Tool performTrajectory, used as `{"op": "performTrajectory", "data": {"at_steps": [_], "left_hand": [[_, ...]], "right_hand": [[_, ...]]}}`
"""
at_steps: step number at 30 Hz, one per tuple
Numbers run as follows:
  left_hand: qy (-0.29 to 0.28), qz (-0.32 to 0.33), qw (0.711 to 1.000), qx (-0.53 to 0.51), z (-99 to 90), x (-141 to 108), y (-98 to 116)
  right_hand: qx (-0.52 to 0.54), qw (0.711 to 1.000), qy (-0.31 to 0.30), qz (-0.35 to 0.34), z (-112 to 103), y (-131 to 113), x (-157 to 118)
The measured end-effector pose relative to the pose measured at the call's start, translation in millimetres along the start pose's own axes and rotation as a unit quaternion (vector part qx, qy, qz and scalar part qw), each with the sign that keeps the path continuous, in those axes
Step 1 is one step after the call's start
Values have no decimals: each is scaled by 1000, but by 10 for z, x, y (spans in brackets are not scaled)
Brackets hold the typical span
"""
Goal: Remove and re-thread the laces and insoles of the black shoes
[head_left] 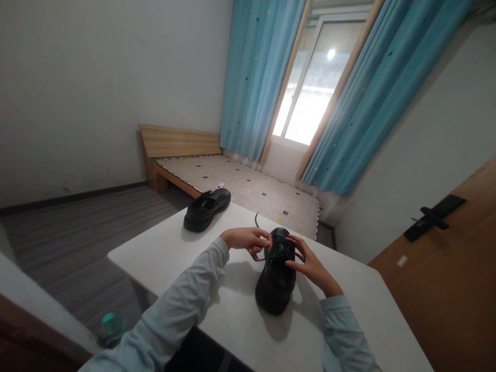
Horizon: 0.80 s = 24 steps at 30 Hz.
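One shoe [273, 294] stands on the tabletop [155, 253]. Your left hand [247, 239] pinches its lace [256, 220]; your spread right hand [311, 264] touches it.

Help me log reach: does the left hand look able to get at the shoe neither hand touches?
Probably yes: nothing stands between the left hand and the far shoe on the table, though it seems to hold a lace of the nearer shoe and might need to release it.
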<state>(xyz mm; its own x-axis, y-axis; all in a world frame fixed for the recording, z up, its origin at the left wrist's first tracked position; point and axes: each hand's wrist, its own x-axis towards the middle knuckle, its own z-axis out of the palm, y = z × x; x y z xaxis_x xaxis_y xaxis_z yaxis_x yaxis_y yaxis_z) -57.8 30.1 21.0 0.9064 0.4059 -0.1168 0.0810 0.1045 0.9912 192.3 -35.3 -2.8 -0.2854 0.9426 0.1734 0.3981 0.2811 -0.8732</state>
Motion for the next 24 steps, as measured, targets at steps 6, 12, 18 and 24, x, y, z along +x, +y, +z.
{"op": "performTrajectory", "data": {"at_steps": [6, 12, 18, 24], "left_hand": [[-21, -17, 999, 24, 1, -6, 3], [-4, -1, 1000, 21, -17, 20, -8], [105, -28, 992, 64, -96, 73, -66], [353, -22, 893, 277, -187, 201, -172]], "right_hand": [[-2, 1000, -8, -2, 2, -6, -2], [-3, 1000, -6, 2, -3, 10, 7], [-24, 1000, -4, 18, -4, -13, -2], [-54, 998, 11, 17, 16, -56, 2]]}}
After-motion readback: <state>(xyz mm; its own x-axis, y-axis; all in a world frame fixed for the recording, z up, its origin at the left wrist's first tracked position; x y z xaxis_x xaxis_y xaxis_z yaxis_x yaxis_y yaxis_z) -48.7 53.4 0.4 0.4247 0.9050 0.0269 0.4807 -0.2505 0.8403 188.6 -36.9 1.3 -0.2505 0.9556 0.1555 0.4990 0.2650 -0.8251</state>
